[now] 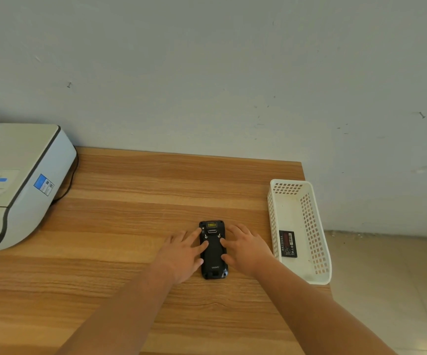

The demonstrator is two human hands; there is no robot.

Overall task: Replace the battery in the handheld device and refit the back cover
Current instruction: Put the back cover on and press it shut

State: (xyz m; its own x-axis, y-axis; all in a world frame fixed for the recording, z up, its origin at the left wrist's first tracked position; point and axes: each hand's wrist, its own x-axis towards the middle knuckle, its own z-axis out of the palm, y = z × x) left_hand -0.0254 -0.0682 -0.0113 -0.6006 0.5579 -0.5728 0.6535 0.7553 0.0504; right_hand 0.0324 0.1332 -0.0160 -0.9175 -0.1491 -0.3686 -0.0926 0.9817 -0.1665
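My single head-worn wide-angle view, looking forward and down from above onto the wood-grain tabletop (130, 226), pale wall filling the upper half, both forearms reaching in from the bottom edge

Printer (15, 180) cut off at left edge — battery (287, 244) label too small to read.

A table (135, 226) of wood-grain laminate, smooth with a soft sheen, in warm brown streaks. On it lies a handheld device (213, 254) of matt black plastic, its back cover (213, 252) finely textured, with two small shiny metal fasteners near the top. A white plastic basket (318, 226), perforated and slightly scuffed, holds a battery (287, 243) with a glossy black and red label. A printer (15, 185) has a smooth off-white plastic shell. The wall (207, 73) looks matt, painted, lightly marked.
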